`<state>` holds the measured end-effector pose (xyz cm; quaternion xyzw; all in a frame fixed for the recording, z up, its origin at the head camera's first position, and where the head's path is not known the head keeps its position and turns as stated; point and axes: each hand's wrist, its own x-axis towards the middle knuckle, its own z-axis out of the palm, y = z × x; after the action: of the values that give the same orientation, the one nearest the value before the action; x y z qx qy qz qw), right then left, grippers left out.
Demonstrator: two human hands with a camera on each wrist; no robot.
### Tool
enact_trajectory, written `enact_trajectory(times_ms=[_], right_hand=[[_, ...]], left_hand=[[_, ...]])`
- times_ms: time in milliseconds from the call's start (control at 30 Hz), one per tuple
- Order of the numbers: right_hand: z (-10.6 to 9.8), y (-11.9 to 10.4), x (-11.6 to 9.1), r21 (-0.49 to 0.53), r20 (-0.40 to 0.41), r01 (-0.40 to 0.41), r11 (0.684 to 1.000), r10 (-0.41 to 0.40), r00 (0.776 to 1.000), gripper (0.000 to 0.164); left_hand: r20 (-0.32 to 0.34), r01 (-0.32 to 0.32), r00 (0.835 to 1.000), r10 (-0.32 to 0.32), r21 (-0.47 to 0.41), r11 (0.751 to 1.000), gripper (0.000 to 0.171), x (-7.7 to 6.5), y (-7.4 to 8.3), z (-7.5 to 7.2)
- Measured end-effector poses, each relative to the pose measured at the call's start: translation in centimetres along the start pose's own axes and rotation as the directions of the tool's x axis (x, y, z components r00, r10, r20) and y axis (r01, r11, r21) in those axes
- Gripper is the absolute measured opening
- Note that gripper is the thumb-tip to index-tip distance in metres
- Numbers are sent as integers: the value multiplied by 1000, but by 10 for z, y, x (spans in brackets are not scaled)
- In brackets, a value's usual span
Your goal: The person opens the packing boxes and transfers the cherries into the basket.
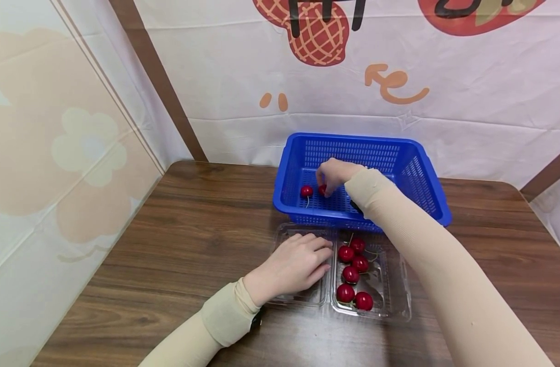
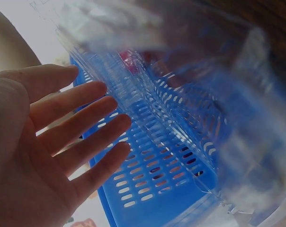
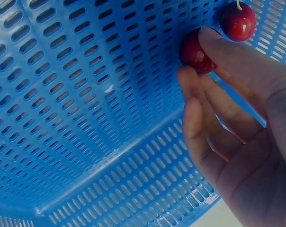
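Low inside the blue basket (image 1: 360, 138), towards the left end: one red cherry (image 3: 195, 52), pinched between thumb and fingertips of the right grip (image 1: 336, 174). Just beside that, on the slotted floor: a second cherry (image 1: 306, 191), complete with stem. On the near side of the basket: a clear plastic box (image 1: 375, 285), spread open on the wooden counter (image 1: 179, 244), with six more cherries (image 1: 350, 274) in the right half. Over the left half (image 1: 284, 232): the left grip (image 1: 295, 265), holding nothing, fingers loose and apart in the left wrist view. Impossible to tell how firmly pressed on the plastic.

Could slip from the pinch and roll across the basket floor, because of round, glossy skin and a hold by fingertips alone. Could also bump the second cherry, so close by, or bruise under too hard a squeeze. Could shift or buckle the thin box under a careless press from the left, and so send the six rolling.

No readable brand, label or writing on basket, box or fruit. On the wall cloth (image 1: 224, 76), only printed shapes, plus dark strokes cut off at the top edge, too partial to read.
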<state>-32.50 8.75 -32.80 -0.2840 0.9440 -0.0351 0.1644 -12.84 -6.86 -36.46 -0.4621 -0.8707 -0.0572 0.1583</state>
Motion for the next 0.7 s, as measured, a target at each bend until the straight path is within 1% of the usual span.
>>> enact_trajectory(times_ms=[467, 700], right_hand=[[4, 4, 5, 0, -1, 22, 1000, -22, 1000, 28], [5, 5, 4, 31, -15, 26, 999, -26, 1000, 27]], left_hand=[[8, 3, 1000, -3, 12, 1000, 24, 1, 1, 1], [2, 4, 1000, -4, 14, 1000, 24, 1, 1, 2]])
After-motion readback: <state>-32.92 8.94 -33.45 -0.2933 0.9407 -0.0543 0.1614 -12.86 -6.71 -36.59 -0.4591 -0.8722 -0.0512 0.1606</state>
